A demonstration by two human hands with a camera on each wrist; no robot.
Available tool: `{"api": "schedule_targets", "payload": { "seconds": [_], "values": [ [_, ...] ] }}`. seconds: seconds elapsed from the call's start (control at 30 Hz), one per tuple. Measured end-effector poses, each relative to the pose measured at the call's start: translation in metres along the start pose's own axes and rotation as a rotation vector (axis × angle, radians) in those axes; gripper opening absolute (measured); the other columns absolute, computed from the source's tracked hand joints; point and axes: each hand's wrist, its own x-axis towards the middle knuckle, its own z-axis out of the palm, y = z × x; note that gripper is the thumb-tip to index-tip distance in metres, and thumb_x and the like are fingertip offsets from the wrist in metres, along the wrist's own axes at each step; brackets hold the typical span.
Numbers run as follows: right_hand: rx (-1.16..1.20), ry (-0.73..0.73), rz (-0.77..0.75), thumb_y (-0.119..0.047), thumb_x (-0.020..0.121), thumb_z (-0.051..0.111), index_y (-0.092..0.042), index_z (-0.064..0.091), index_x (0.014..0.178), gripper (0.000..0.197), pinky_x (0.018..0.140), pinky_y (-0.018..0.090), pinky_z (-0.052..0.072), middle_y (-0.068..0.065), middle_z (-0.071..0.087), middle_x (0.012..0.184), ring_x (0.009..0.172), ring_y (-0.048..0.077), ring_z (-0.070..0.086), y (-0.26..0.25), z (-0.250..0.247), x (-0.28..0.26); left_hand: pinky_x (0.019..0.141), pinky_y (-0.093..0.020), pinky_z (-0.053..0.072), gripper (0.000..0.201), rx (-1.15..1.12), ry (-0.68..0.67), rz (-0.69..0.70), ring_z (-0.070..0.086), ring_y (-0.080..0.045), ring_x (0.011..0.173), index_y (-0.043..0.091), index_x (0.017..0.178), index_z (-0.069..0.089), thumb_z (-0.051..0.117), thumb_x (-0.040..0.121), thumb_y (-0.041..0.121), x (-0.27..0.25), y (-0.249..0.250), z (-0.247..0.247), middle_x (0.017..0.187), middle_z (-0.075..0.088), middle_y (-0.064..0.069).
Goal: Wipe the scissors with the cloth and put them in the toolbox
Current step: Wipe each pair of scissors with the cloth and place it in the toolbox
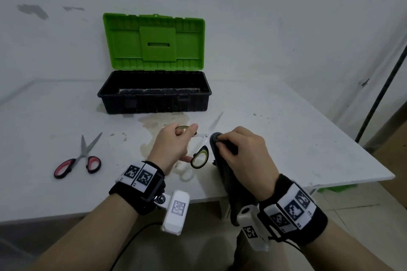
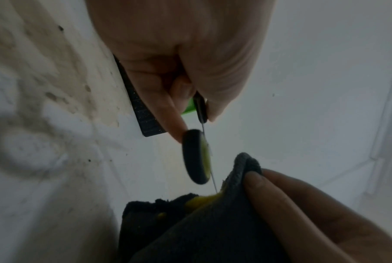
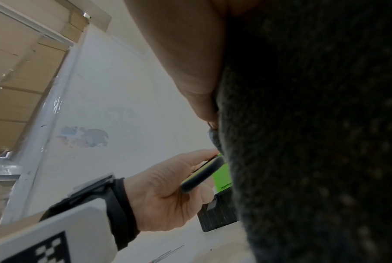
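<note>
The black plastic toolbox [image 1: 154, 97] sits at the far middle of the white counter [image 1: 275, 138]; its green ribbed lid [image 1: 154, 42] stands upright behind the tub, leaving the tub mouth open from above and from the near side. Both hands work just in front of it, with bare counter between them and the toolbox front wall. The red-handled steel scissors [image 1: 80, 159] lie well to the left. The counter to the right is open up to its edge.
</note>
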Motion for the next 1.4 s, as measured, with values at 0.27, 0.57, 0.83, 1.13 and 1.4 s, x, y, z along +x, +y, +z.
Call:
{"api": "schedule_targets", "payload": {
  "seconds": [0.27, 0.57, 0.83, 1.13, 1.4],
  "values": [
    [-0.061, -0.268, -0.112, -0.027, 0.093, 0.057, -0.021, 0.072, 0.098, 0.017, 0.069, 0.041, 0.052, -0.001, 0.059, 0.092, 0.079, 0.021, 0.059, -0.010, 0.009, 0.000, 0.042, -0.027, 0.049, 0.034, 0.041, -0.154, -0.068, 0.035, -0.015, 0.047, 0.003, 0.090, 0.061, 0.059, 0.099, 0.036, 0.000, -0.004, 0.005, 0.053, 0.037, 0.002],
    [-0.062, -0.225, 0.032, -0.024, 0.093, 0.058, -0.018, 0.074, 0.095, 0.017, 0.072, 0.034, 0.050, -0.002, 0.062, 0.091, 0.081, 0.017, 0.059, 0.008, 0.008, 0.005, 0.044, -0.029, 0.052, 0.033, 0.054, -0.194, -0.049, 0.030, -0.013, 0.046, 0.011, 0.079, 0.050, 0.055, 0.101, 0.034, 0.001, -0.004, -0.001, 0.051, 0.032, 0.007],
    [-0.075, -0.193, 0.109, -0.024, 0.092, 0.059, -0.019, 0.074, 0.093, 0.016, 0.071, 0.031, 0.048, -0.003, 0.061, 0.087, 0.081, 0.017, 0.059, 0.018, 0.010, 0.009, 0.048, -0.032, 0.055, 0.033, 0.056, -0.194, -0.009, 0.031, -0.011, 0.044, 0.011, 0.079, 0.047, 0.053, 0.102, 0.033, 0.000, -0.003, -0.002, 0.055, 0.031, 0.003],
    [0.020, -0.054, 0.007, -0.022, 0.086, 0.068, -0.025, 0.074, 0.096, 0.012, 0.077, 0.015, 0.043, -0.010, 0.066, 0.090, 0.082, 0.004, 0.059, 0.012, 0.002, 0.000, 0.062, -0.031, 0.058, 0.026, -0.153, -0.137, -0.067, 0.031, -0.009, 0.051, 0.016, 0.096, 0.054, 0.043, 0.106, 0.037, 0.000, -0.006, -0.005, 0.062, 0.030, 0.006],
    [0.064, -0.025, 0.054, -0.023, 0.086, 0.070, -0.025, 0.075, 0.092, 0.008, 0.074, 0.008, 0.041, -0.014, 0.068, 0.085, 0.079, 0.001, 0.060, 0.010, -0.002, 0.000, 0.060, -0.030, 0.041, 0.029, -0.591, -0.071, -0.177, 0.029, -0.013, 0.050, 0.018, 0.082, 0.047, 0.041, 0.108, 0.029, 0.007, -0.004, -0.005, 0.061, 0.027, 0.004]
  ]
}}
